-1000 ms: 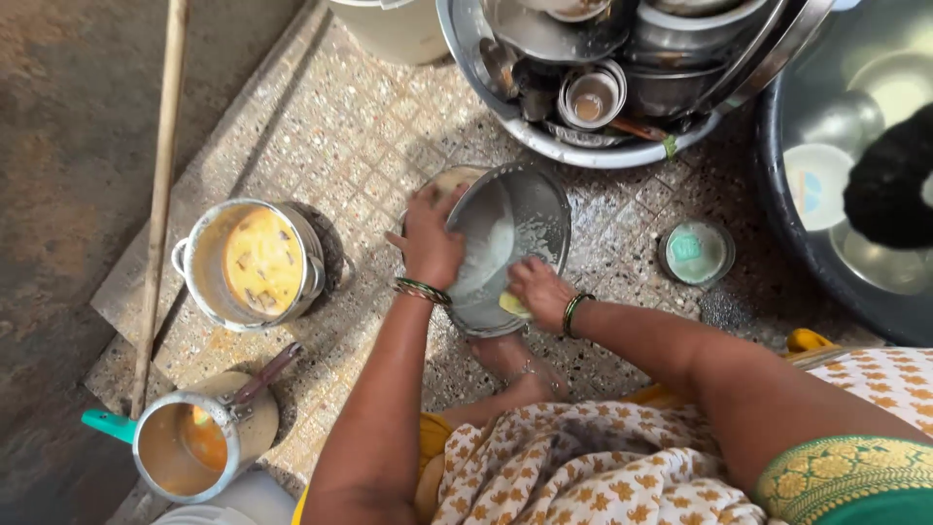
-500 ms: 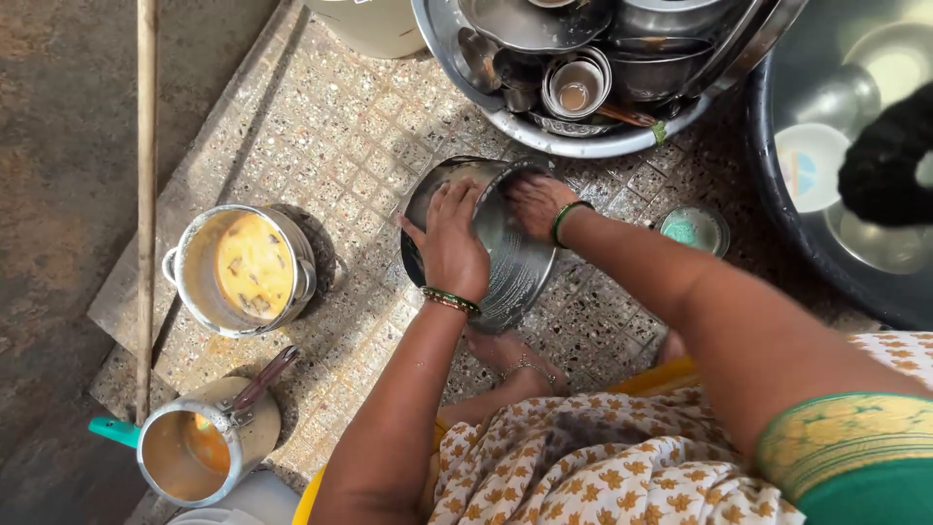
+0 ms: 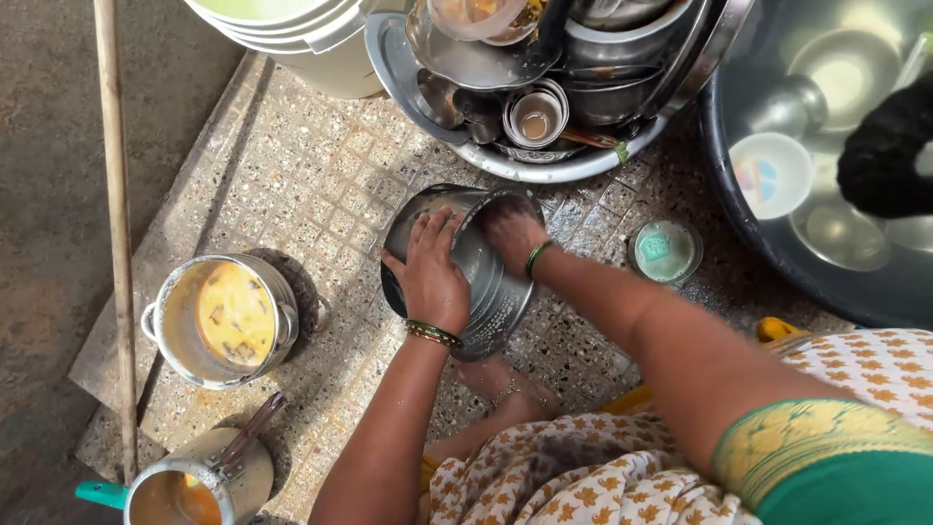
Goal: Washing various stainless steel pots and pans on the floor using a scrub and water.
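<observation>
Both forearms reach forward and down over the speckled stone floor [image 3: 321, 185], each wrist ringed by a green bangle. The left hand [image 3: 432, 277] lies palm-down with fingers spread, clamped over the outer wall of a steel pot [image 3: 491, 287] that is tipped on its side. The right hand [image 3: 512, 233] is bent at the wrist and pressed against the rim and inside of the same pot; whether its fingers are curled around anything there cannot be told. The two hands sit close together, one on either side of the rim.

The pot is round, dull grey metal with fine ridged rings on its wall, and it rests on the floor just in front of a bare foot [image 3: 505, 384] wearing an anklet.

Just beyond the pot stands a wide steel basin [image 3: 544, 167] heaped with cups and bowls. To the pot's right, near it, lies a small round green soap dish [image 3: 665, 251]; farther right is the dark rim of a large tub [image 3: 768, 255]. Well to the pot's left sits a lidless handled pan [image 3: 219, 319] of yellowish liquid, with open tiled floor between them. A long wooden stick [image 3: 117, 224] runs along the floor's left edge.
</observation>
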